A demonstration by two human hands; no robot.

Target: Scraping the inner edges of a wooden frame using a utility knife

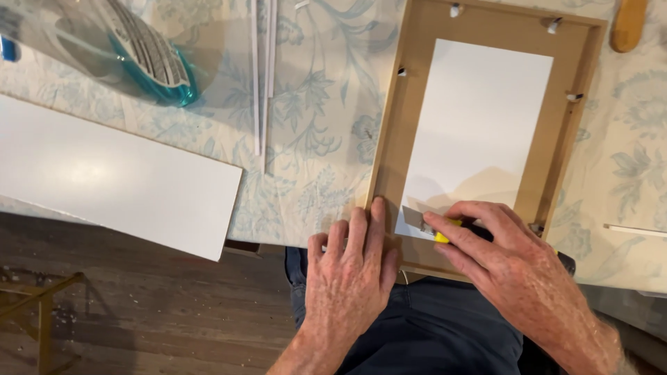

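Right hand (514, 257) closed around a yellow utility knife (445, 232), blade at the lower-left corner of the white board (479, 118) seated in the wooden frame (389, 139). Left hand (351, 274) flat, fingers spread, holding nothing, pinning the frame's lower-left corner at the desk (313, 139) edge. Looks like trimming the board; next cut needs firm hold-down and a steady pull.

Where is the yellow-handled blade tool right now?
In the head view, lower right of centre: the yellow-handled blade tool is held in the right hand, its blade on the white sheet's bottom-left corner inside the wooden frame, beside the left hand.
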